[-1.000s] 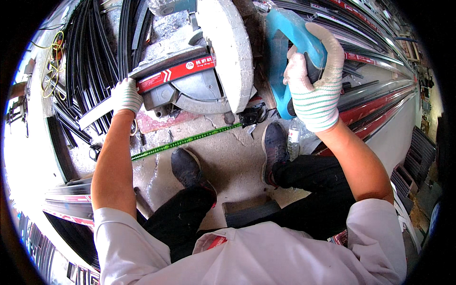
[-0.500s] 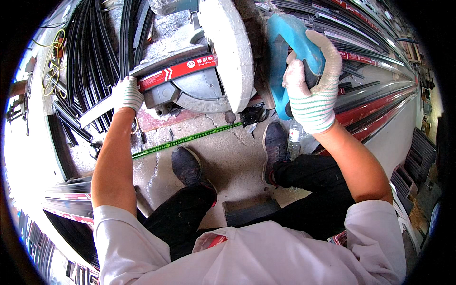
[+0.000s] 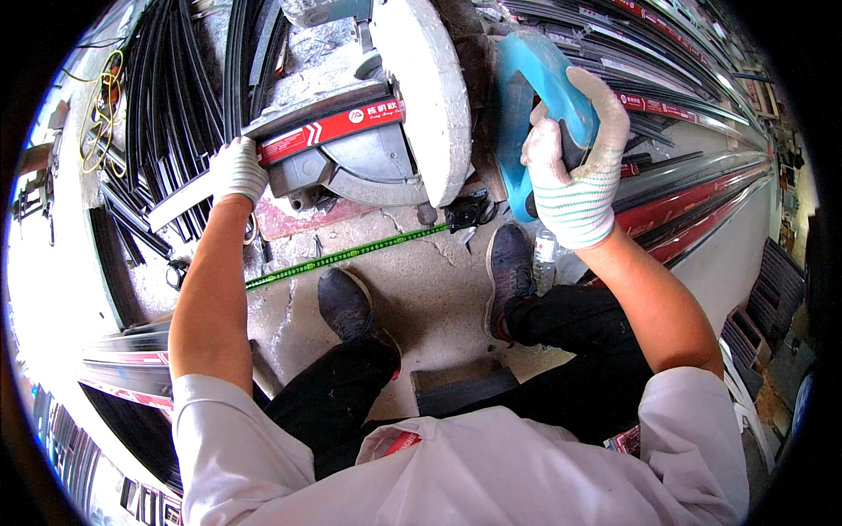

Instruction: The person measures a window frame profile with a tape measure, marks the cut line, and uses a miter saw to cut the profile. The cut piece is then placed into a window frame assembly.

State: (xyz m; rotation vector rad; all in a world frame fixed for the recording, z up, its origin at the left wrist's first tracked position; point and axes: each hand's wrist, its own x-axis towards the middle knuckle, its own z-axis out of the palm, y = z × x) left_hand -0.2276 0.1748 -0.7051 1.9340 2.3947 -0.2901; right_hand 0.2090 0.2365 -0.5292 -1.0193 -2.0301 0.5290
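Note:
A miter saw stands in front of me, its dusty white blade guard (image 3: 427,96) over a grey base (image 3: 373,162). My gloved right hand (image 3: 574,162) is closed round the saw's blue handle (image 3: 535,66), thumb and fingers wrapped about the grip. Against the saw's fence (image 3: 320,110) lies a strip (image 3: 329,130) with a red face. My gloved left hand (image 3: 237,171) grips its left end, beside the base; a pale length (image 3: 180,203) sticks out to the left past that hand. The strip's right end is hidden behind the guard.
A green tape measure (image 3: 351,252) lies extended on the floor between the saw and my shoes (image 3: 346,307). Bundles of black strips (image 3: 167,105) lie at left, with more red and black profiles (image 3: 693,206) at right. A clear bottle (image 3: 545,254) stands by my right shoe.
Both hands keep their grips. The saw handle and my right hand sit slightly lower in the picture; the strip and my left hand have barely shifted.

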